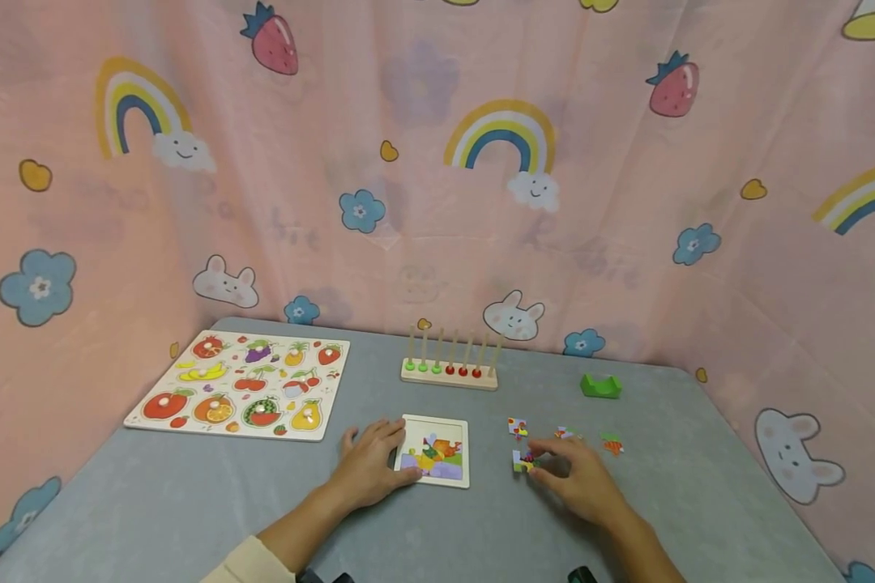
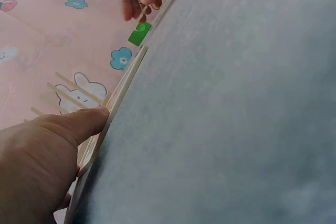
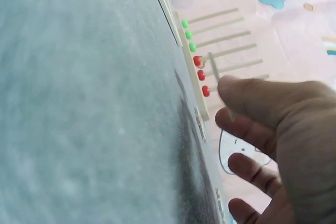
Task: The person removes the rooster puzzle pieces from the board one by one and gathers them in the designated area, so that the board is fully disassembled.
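A square wooden jigsaw tray (image 1: 433,419) with a partly filled, colourful picture lies in front of me. My left hand (image 1: 368,465) holds it at its left side, thumb at the near edge and fingers by the far left corner. In the left wrist view the thumb (image 2: 86,124) presses on the tray's rim. To the right of the tray, my right hand (image 1: 579,478) pinches a jigsaw piece (image 1: 522,461) between thumb and fingertips. The piece shows edge-on, raised above the table, in the right wrist view. Loose jigsaw pieces (image 1: 518,427) lie just beyond that hand.
A fruit peg puzzle board (image 1: 339,364) lies at the back left. Behind the tray stands a wooden counting rack (image 1: 448,379) with upright pegs and green and red beads. A green block (image 1: 601,386) sits at the back right. The pink curtain (image 1: 350,267) hangs behind the grey table.
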{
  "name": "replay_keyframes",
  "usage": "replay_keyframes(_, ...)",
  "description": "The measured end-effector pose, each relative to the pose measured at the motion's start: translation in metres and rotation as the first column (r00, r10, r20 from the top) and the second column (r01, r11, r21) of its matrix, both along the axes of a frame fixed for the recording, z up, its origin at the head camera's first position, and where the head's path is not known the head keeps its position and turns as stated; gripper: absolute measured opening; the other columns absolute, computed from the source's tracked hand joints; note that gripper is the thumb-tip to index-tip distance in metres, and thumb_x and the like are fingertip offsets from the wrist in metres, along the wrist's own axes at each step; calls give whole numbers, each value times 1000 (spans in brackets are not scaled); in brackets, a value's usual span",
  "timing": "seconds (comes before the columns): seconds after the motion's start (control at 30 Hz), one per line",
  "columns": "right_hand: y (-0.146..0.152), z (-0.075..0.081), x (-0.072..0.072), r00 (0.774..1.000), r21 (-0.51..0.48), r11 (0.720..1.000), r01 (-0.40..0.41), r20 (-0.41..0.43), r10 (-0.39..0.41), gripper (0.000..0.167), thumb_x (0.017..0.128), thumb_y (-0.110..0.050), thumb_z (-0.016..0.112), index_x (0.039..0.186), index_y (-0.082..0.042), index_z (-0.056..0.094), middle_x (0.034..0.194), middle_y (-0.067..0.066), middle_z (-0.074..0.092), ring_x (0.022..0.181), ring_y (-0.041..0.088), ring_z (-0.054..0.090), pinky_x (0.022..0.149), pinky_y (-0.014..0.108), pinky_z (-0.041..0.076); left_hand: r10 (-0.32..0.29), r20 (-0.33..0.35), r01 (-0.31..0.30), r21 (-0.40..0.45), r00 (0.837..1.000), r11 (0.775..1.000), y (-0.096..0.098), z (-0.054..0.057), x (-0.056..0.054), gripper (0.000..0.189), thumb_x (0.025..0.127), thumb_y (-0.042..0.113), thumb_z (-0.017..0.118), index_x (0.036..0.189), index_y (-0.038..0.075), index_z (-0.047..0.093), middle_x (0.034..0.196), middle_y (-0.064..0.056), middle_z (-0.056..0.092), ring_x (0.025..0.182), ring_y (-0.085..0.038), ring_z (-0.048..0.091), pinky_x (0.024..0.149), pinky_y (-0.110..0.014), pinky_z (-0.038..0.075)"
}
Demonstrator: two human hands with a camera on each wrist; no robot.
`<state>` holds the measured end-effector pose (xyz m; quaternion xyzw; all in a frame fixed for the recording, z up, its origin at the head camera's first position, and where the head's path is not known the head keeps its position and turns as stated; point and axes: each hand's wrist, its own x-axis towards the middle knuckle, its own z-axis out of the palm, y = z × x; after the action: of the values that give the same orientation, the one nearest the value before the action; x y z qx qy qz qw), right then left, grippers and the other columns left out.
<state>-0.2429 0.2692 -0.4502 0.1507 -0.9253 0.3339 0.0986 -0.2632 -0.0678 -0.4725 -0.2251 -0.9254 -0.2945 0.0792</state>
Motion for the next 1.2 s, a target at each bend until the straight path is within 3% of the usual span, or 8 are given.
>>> replay_keyframes(0.4, 1, -8, 4, 989, 60, 998, -26, -141, 34, 36, 69, -15, 87, 104, -15, 76, 99, -13, 68, 94, 12, 58, 81, 37, 47, -4, 5, 4, -7, 1000, 1000, 1, 3, 1, 68, 78, 41, 78, 129, 0, 60, 139, -11, 51, 131, -36, 39, 98, -68, 13)
replay_keyframes(0.7, 0, -5, 3, 996, 93, 995, -31, -83, 38, 36, 74, -18, 85, 108, -14, 74, 103, -10, 69, 100, 17, 60, 88, 43, 45, 2, 0, -2, -9, 1000, 1000, 0, 2, 0, 69, 78, 42, 78, 129, 0, 60, 139, -11, 51, 130, -36, 39, 98, -68, 13)
replay_keyframes(0.8, 0, 2, 3, 1000, 79, 997, -13, -24, 15, 35, 78, -17, 81, 112, -12, 72, 107, -4, 68, 104, 22, 60, 94, 48, 42, 0, -4, 0, -13, 1000, 1000, 0, 2, 0, 69, 78, 42, 78, 129, 0, 60, 138, -11, 51, 130, -36, 40, 98, -69, 13)
replay_keyframes(0.93, -1, 19, 5, 1000, 45, 999, 22, 7, -22, 34, 84, -19, 77, 117, -10, 69, 112, 1, 67, 105, 27, 59, 92, 53, 42, -9, 2, 9, -10, 1000, 1000, 1, 2, 0, 69, 78, 42, 78, 130, 0, 60, 139, -11, 51, 130, -36, 39, 97, -69, 13)
replay_keyframes(1.2, -12, 62, 10, 988, -35, 999, -39, -153, 33, 39, 82, -14, 78, 119, -9, 68, 114, 4, 66, 100, 27, 60, 82, 53, 47, -2, 1, 2, -2, 1000, 1000, 1, 1, 1, 68, 78, 41, 78, 129, -1, 60, 138, -12, 51, 130, -36, 40, 98, -68, 13)
